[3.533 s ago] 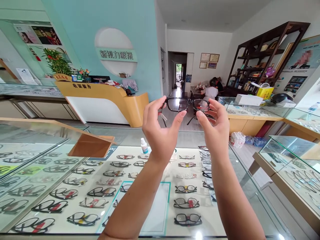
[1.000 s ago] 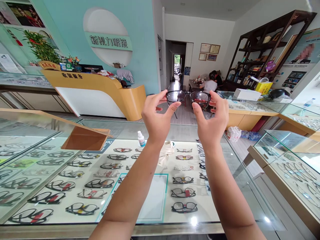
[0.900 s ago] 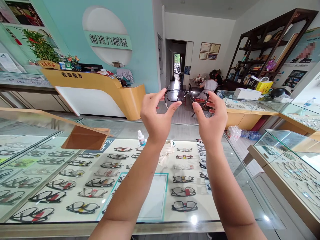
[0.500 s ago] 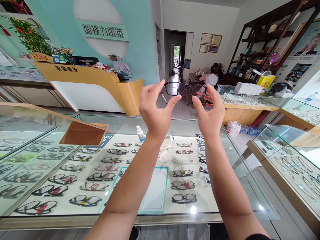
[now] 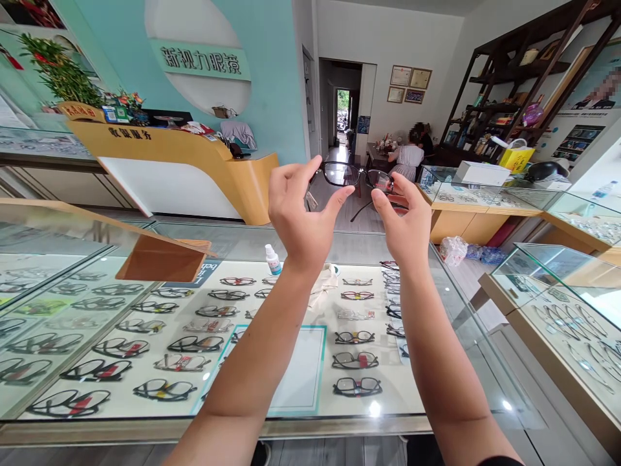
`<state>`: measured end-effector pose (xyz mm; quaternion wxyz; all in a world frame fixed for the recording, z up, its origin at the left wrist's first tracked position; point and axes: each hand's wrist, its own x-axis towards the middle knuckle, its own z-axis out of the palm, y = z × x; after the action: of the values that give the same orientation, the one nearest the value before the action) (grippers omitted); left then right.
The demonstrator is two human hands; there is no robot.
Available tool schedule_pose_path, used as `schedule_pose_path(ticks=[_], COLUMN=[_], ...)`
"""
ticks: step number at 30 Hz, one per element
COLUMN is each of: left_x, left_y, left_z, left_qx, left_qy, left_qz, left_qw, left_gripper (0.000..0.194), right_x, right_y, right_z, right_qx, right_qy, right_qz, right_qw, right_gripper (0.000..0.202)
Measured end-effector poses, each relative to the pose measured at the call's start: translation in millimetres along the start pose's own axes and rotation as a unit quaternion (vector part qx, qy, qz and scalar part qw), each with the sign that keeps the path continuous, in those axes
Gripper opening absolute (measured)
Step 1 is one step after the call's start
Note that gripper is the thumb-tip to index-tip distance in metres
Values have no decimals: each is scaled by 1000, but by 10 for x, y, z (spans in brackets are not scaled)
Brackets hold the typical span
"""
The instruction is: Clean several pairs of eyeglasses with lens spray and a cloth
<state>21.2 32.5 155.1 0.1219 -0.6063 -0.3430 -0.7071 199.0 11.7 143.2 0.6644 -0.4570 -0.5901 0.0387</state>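
A pair of dark-framed eyeglasses [image 5: 342,173] is held up in front of me, above the glass display case. My left hand [image 5: 303,210] grips its left end between thumb and fingers. At the other end, my right hand [image 5: 405,210] pinches the frame near the right lens, which bears a red mark. One temple arm points down and left from the right side; a small tag hangs near my left hand. On the case below stand a white spray bottle [image 5: 272,260] and a crumpled pale cloth [image 5: 326,279].
Rows of eyeglasses [image 5: 358,386] lie in the display case [image 5: 378,424] under my arms. A brown tray-like piece [image 5: 162,257] rests at left. More glass cases [image 5: 557,310] stand at right. A curved counter [image 5: 184,171] is behind, and a person [image 5: 408,155] sits at the back.
My right hand has shifted slightly left and down. The right side of the eyeglasses has turned inward, and its temple arm now shows below the frame.
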Motion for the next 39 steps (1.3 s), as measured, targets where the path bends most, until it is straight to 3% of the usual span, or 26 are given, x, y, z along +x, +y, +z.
schedule_pose_path(ticks=[14,24,31,39], left_x=[-8,-1,-64,-40], left_y=[-29,5,-144,-97], left_z=[26,38,191,138], left_qx=[-7,-82,-225,-194], left_qy=[-6,-27,-88,-77], left_qz=[10,-90,-181,-194], left_qw=[1000,992,953,959], left_gripper=[58,57,63,58], right_x=[7,-34,-61,-48], right_y=[-18,-105,-252,-191], right_z=[7,-1,9,4], right_qx=[21,-31,-93,-77], right_qy=[-2,71,125,120], right_qz=[-8,-78,-142,-131], right_qw=[1000,994,978,981], right_gripper=[65,62,56,56])
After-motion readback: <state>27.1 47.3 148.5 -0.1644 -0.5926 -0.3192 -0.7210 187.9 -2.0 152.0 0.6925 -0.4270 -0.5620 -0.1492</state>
